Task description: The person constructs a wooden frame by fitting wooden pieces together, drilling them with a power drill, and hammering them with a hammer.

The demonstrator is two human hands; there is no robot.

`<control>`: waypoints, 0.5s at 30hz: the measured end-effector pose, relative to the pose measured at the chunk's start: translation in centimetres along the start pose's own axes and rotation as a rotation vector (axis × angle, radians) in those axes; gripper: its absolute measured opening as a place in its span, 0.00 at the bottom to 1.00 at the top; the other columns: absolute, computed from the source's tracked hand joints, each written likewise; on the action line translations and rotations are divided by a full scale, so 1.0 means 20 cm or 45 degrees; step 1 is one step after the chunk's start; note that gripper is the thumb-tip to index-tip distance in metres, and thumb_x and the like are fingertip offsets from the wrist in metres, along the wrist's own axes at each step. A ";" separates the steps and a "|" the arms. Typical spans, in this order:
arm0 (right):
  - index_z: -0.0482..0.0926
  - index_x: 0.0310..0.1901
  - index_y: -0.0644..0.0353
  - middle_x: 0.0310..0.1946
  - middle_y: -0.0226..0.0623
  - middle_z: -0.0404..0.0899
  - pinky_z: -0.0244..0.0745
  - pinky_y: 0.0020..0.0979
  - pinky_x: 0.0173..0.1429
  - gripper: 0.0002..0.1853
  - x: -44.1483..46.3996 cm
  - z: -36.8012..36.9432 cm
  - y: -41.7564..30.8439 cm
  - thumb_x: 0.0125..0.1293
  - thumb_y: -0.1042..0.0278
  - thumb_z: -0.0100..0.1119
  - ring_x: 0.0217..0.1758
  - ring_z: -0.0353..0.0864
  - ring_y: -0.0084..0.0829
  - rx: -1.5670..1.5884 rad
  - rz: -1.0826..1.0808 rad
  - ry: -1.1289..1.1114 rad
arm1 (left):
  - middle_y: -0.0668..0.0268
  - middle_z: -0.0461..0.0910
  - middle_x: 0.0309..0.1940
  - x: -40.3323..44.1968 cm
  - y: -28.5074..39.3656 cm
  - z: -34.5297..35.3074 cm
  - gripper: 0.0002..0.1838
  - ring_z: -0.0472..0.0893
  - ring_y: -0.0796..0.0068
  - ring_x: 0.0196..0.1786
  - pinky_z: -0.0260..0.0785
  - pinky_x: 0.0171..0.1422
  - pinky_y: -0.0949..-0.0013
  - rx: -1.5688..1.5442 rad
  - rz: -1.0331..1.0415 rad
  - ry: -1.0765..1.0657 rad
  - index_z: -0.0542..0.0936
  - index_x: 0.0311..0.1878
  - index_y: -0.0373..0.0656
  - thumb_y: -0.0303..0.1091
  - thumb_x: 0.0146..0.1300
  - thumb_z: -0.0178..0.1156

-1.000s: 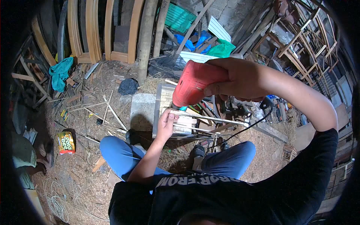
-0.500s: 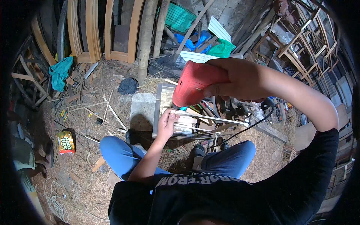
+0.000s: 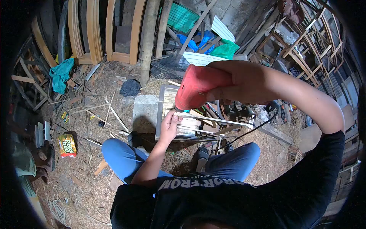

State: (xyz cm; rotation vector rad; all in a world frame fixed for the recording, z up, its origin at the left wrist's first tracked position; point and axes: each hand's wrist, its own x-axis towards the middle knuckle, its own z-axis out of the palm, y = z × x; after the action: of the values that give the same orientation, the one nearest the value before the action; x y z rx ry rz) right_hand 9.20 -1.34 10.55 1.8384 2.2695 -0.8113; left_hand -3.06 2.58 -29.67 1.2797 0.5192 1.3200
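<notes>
Reading "Pota Bee", a packet (image 3: pixel 68 146) is seen; "FROM" is printed on the shirt (image 3: pixel 221 202). The drill (image 3: pixel 198 87) is gripped by the right hand (image 3: pixel 240 82) over a strip (image 3: pixel 225 121) held by the left hand (image 3: pixel 169 126); pale slats (image 3: pixel 41 133) have been shifted.

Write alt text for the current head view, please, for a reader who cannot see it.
A person's right hand holds a red power tool, its nose by the end of a wooden strip that the left hand grips over a worktop. Wood scraps litter the floor.
</notes>
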 end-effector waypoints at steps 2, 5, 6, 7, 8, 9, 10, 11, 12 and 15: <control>0.74 0.58 0.60 0.35 0.34 0.84 0.80 0.30 0.42 0.25 0.01 -0.01 0.00 0.69 0.53 0.68 0.37 0.84 0.23 0.046 0.057 -0.023 | 0.69 0.78 0.36 0.00 -0.01 0.00 0.17 0.76 0.81 0.42 0.69 0.52 0.73 0.026 -0.002 0.002 0.76 0.53 0.36 0.42 0.81 0.49; 0.74 0.58 0.61 0.36 0.34 0.84 0.80 0.30 0.43 0.24 0.01 0.00 0.03 0.69 0.54 0.68 0.37 0.85 0.23 0.045 -0.027 0.011 | 0.69 0.79 0.36 0.00 -0.01 0.00 0.17 0.76 0.81 0.43 0.69 0.52 0.73 0.026 -0.004 0.002 0.76 0.53 0.36 0.43 0.81 0.48; 0.74 0.58 0.61 0.37 0.34 0.84 0.80 0.30 0.43 0.24 0.02 0.01 0.04 0.69 0.54 0.68 0.37 0.85 0.23 0.046 -0.060 0.019 | 0.69 0.79 0.36 0.00 -0.01 0.00 0.17 0.76 0.81 0.43 0.69 0.52 0.73 0.020 -0.005 0.001 0.76 0.53 0.36 0.43 0.81 0.48; 0.74 0.58 0.61 0.37 0.34 0.84 0.80 0.30 0.43 0.24 0.02 0.01 0.05 0.69 0.55 0.68 0.37 0.85 0.23 0.048 -0.092 0.028 | 0.69 0.79 0.36 0.00 -0.01 0.00 0.17 0.76 0.81 0.43 0.69 0.52 0.73 0.022 -0.004 -0.001 0.76 0.53 0.36 0.43 0.81 0.49; 0.74 0.58 0.61 0.38 0.34 0.85 0.80 0.29 0.43 0.24 0.01 0.01 0.05 0.69 0.55 0.68 0.37 0.85 0.23 0.051 -0.123 0.036 | 0.69 0.79 0.36 0.00 -0.01 0.00 0.18 0.76 0.81 0.43 0.69 0.52 0.73 0.023 -0.004 -0.004 0.76 0.53 0.36 0.43 0.81 0.49; 0.74 0.59 0.61 0.38 0.34 0.85 0.80 0.30 0.43 0.24 0.01 0.01 0.04 0.69 0.55 0.68 0.37 0.85 0.23 0.040 -0.082 0.035 | 0.69 0.79 0.36 0.00 0.00 0.00 0.18 0.76 0.81 0.43 0.69 0.52 0.73 0.025 -0.003 -0.006 0.76 0.53 0.36 0.43 0.81 0.49; 0.74 0.59 0.61 0.38 0.34 0.85 0.80 0.30 0.44 0.24 0.01 0.01 0.03 0.69 0.55 0.68 0.38 0.85 0.23 0.029 -0.041 0.034 | 0.69 0.79 0.36 0.00 0.00 -0.01 0.18 0.76 0.81 0.43 0.70 0.52 0.73 0.027 -0.014 -0.009 0.76 0.53 0.36 0.43 0.81 0.49; 0.74 0.59 0.61 0.38 0.34 0.85 0.81 0.30 0.44 0.25 0.00 0.01 0.02 0.69 0.54 0.68 0.38 0.85 0.23 0.019 0.001 0.033 | 0.69 0.79 0.36 0.00 0.00 -0.01 0.18 0.76 0.81 0.43 0.70 0.52 0.73 0.029 -0.026 -0.012 0.76 0.53 0.36 0.43 0.81 0.49; 0.74 0.59 0.61 0.38 0.35 0.85 0.81 0.30 0.44 0.25 0.00 0.01 0.02 0.69 0.54 0.68 0.38 0.85 0.24 0.012 -0.014 0.037 | 0.68 0.79 0.36 0.00 0.00 -0.01 0.18 0.77 0.81 0.43 0.70 0.52 0.73 0.030 -0.037 -0.014 0.76 0.53 0.36 0.43 0.81 0.49; 0.74 0.59 0.61 0.38 0.35 0.85 0.81 0.31 0.45 0.26 0.00 0.00 0.01 0.69 0.54 0.68 0.39 0.85 0.24 -0.015 -0.040 0.047 | 0.68 0.80 0.36 0.00 0.00 -0.01 0.18 0.77 0.80 0.42 0.70 0.52 0.73 0.076 -0.013 0.001 0.76 0.52 0.36 0.43 0.81 0.49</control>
State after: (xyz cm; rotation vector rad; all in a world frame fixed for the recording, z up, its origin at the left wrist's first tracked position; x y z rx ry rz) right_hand 9.46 -1.35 10.39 1.8319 2.3260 -0.7733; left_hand -3.20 2.71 -29.67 1.3234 0.5687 1.3053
